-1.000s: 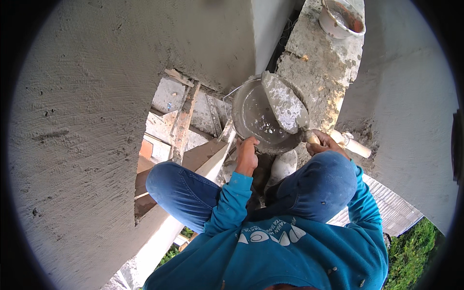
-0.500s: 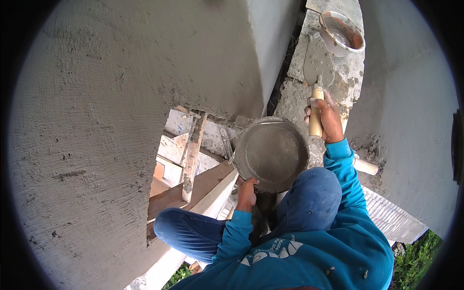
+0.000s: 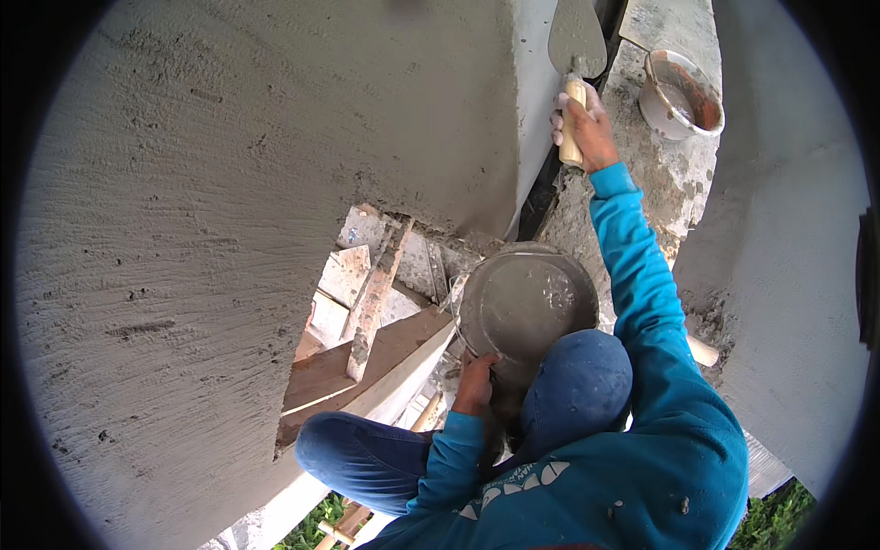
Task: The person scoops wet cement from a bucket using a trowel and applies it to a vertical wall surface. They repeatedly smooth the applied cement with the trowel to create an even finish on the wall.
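Note:
My left hand is closed on the near rim of a dark round bucket. Grey wet mortar shows inside it, and the bucket rests in front of my bent knee. Stretched out ahead, my right hand grips the pale wooden handle of a trowel. The trowel's blade points away from me, smeared grey, beside the light side face of a plastered wall. Whether the blade touches that face I cannot tell.
A small whitish bucket with reddish stains stands on a mortar-splattered plank at the far right. Rough grey plaster fills the left side. Below it an opening shows wooden boards. Another wooden handle lies right of my arm.
My right hand has carried the trowel forward and slightly left, from over the plank to the light wall face. My left hand stays on the bucket's rim; the whole view has shifted a little.

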{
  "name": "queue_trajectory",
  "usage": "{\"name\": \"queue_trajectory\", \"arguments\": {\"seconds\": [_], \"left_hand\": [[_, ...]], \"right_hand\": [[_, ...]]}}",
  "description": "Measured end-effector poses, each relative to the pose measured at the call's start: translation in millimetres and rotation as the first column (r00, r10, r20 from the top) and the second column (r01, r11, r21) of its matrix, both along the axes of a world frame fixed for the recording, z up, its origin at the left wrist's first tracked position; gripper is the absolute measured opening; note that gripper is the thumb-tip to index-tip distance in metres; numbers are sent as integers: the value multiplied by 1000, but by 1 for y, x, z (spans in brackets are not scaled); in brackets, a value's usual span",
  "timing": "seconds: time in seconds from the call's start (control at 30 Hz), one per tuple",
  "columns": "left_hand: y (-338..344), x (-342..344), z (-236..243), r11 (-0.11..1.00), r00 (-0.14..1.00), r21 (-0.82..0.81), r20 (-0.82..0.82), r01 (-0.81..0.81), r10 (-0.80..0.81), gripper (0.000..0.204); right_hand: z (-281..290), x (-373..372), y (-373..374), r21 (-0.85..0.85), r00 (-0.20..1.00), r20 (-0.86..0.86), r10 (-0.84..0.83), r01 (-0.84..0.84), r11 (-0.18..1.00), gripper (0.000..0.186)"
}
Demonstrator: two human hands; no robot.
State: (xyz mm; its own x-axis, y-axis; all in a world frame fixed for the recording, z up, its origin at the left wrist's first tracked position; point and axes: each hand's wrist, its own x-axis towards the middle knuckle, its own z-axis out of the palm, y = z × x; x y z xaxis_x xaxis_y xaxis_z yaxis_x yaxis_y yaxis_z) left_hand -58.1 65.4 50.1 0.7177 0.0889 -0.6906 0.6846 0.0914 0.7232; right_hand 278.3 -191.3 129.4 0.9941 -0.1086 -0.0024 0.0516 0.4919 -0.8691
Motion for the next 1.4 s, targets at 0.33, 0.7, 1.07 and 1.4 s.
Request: {"name": "queue_trajectory", "arguments": {"seconds": [0.33, 0.7, 1.07, 1.4], "left_hand": [[-40, 14, 0, 970, 981, -149, -49, -191, 185, 53], [-43, 15, 10, 954, 968, -164, -47, -251, 246, 69], [-12, 11, -14, 959, 966, -135, -111, -248, 234, 58], [7, 10, -25, 991, 990, -5, 49, 136, -136, 27]], "right_hand": [[50, -309, -120, -660, 760, -594, 265, -648, 379, 48], [-52, -362, -73, -321, 507, -662, 551, -857, 404, 56], [46, -265, -27, -26, 793, -598, 113, -160, 987, 62], [-45, 16, 50, -522, 971, -237, -33, -99, 847, 56]]}}
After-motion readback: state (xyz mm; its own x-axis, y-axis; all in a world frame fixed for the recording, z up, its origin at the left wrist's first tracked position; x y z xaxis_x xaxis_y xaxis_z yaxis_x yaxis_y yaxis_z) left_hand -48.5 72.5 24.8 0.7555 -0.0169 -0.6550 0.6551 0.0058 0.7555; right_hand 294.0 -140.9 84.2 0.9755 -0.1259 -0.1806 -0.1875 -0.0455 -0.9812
